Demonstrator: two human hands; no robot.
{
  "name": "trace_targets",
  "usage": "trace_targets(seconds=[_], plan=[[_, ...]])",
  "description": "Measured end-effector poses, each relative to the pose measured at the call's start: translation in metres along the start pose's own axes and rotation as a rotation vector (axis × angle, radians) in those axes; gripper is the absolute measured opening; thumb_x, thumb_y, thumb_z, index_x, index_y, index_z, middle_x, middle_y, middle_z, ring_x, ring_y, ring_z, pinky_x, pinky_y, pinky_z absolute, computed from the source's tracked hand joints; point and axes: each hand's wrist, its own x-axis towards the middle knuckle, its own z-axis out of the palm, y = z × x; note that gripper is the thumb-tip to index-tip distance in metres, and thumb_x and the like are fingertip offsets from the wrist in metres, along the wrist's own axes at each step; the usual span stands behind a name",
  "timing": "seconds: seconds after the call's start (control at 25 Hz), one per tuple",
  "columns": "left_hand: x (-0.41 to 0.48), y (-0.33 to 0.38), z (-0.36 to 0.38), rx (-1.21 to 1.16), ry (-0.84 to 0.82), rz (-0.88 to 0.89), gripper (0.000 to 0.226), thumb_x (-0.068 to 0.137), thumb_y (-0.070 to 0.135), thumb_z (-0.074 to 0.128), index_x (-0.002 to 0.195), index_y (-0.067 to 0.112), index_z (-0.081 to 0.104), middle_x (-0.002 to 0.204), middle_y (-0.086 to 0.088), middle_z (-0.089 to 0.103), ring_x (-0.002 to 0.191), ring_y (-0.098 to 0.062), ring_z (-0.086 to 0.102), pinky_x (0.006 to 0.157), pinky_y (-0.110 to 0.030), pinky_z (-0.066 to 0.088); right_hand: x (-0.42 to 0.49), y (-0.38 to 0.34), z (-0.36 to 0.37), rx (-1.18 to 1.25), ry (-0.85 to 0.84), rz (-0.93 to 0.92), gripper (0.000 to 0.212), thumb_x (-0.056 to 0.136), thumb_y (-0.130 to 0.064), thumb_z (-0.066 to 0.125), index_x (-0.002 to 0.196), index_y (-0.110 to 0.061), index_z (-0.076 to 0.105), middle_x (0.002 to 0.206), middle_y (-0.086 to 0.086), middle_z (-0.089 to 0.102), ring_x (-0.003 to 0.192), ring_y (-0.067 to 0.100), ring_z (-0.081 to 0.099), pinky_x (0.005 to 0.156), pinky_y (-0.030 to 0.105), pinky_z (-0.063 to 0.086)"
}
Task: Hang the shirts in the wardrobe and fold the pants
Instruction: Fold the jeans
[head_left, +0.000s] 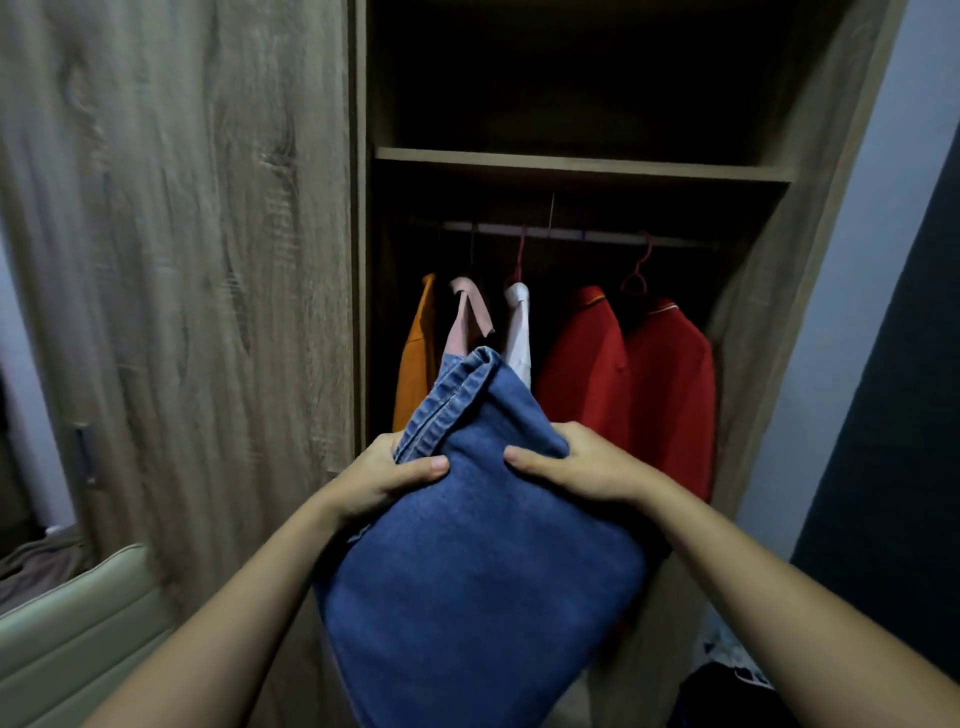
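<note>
A folded pair of blue jeans (478, 561) is held up in front of the open wardrobe (753, 332). My left hand (384, 478) grips the jeans' left side with the thumb on top, and my right hand (576, 467) grips the right side the same way. Inside, on the rail (571, 235), hang an orange shirt (415, 364), a pink shirt (467, 317), a white shirt (519, 332) and two red shirts (587, 374) (675, 395). The jeans cover the lower parts of the pink and white shirts.
A wooden shelf (582, 165) spans the wardrobe above the rail, dark above it. The shut wardrobe door (182, 291) fills the left. A pale green padded headboard (78, 623) is at lower left. A dark panel (893, 426) and dark clothing (727, 691) lie at right.
</note>
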Motion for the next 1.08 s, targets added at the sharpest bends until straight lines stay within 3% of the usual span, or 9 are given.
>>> trace_targets(seconds=[0.12,0.2,0.28,0.36,0.44,0.52,0.76,0.92,1.08], plan=[[0.005,0.006,-0.017,0.125,-0.059,-0.112,0.082,0.058,0.063,0.076,0.124,0.018,0.055,0.121,0.000,0.065,0.113,-0.014,0.060,0.089,-0.024,0.051,0.006,-0.003,0.013,0.063,0.083,0.015,0.040,0.076,-0.057,0.063,0.089,-0.020,0.071,0.091,-0.004,0.074,0.087,0.009,0.069,0.087,0.041,0.056],[0.009,0.008,-0.026,0.379,-0.026,-0.116,0.109,0.058,0.079,0.062,0.145,0.023,0.029,0.146,0.006,0.040,0.133,-0.009,0.039,0.110,-0.031,0.035,0.010,-0.008,0.017,0.065,0.133,0.021,0.052,0.069,-0.066,0.059,0.093,-0.021,0.071,0.092,-0.004,0.075,0.089,0.011,0.070,0.087,0.042,0.055],[0.011,0.006,-0.032,0.640,0.174,-0.016,0.125,0.054,0.089,0.050,0.150,0.024,0.006,0.152,0.011,0.015,0.140,-0.007,0.017,0.117,-0.033,0.015,0.013,-0.012,0.014,0.020,0.173,0.009,0.052,0.071,-0.067,0.057,0.094,-0.022,0.071,0.093,-0.004,0.074,0.089,0.012,0.069,0.087,0.041,0.055],[-0.002,-0.003,-0.033,0.728,0.480,0.032,0.119,0.058,0.085,0.047,0.151,0.023,0.004,0.155,0.005,0.011,0.143,-0.012,0.011,0.117,-0.037,0.012,0.016,-0.019,0.008,-0.057,0.218,0.010,0.047,0.078,-0.063,0.055,0.097,-0.023,0.070,0.096,-0.004,0.073,0.091,0.014,0.068,0.087,0.039,0.054],[-0.025,-0.032,-0.025,0.558,0.734,-0.081,0.111,0.061,0.079,0.049,0.150,0.022,0.013,0.155,-0.006,0.019,0.143,-0.020,0.020,0.116,-0.040,0.019,0.017,-0.020,0.003,-0.114,0.252,0.018,0.047,0.079,-0.064,0.053,0.099,-0.024,0.069,0.097,-0.004,0.073,0.093,0.016,0.067,0.087,0.038,0.053],[-0.043,-0.069,-0.005,0.260,0.765,-0.143,0.106,0.062,0.079,0.055,0.145,0.019,0.028,0.147,-0.008,0.037,0.136,-0.020,0.034,0.112,-0.035,0.027,0.017,-0.016,0.004,-0.100,0.258,0.035,0.053,0.073,-0.070,0.051,0.097,-0.026,0.069,0.095,-0.005,0.073,0.093,0.016,0.067,0.088,0.039,0.053],[-0.043,-0.121,0.020,-0.444,0.565,-0.304,0.068,0.082,0.048,0.064,0.139,0.022,0.039,0.133,-0.004,0.056,0.114,-0.022,0.059,0.093,-0.038,0.048,0.007,0.005,0.007,0.049,0.285,0.146,0.054,0.071,-0.069,0.055,0.085,-0.019,0.071,0.087,-0.004,0.074,0.086,0.013,0.069,0.089,0.043,0.054],[-0.017,-0.103,0.014,-0.303,0.493,-0.230,0.034,0.095,0.028,0.050,0.129,0.019,0.051,0.129,-0.007,0.060,0.110,-0.019,0.060,0.099,-0.039,0.046,-0.005,0.011,0.003,0.153,0.393,0.195,0.039,0.085,-0.053,0.056,0.076,-0.017,0.069,0.082,-0.006,0.071,0.082,0.012,0.066,0.090,0.040,0.053],[0.029,-0.075,0.002,-0.668,0.282,-0.135,0.063,0.080,0.031,0.069,0.137,0.021,0.045,0.133,-0.003,0.057,0.115,-0.022,0.059,0.092,-0.039,0.049,-0.010,-0.004,-0.022,0.276,0.560,0.149,0.031,0.089,-0.046,0.053,0.082,-0.020,0.068,0.092,-0.001,0.072,0.093,0.016,0.067,0.092,0.038,0.051]])
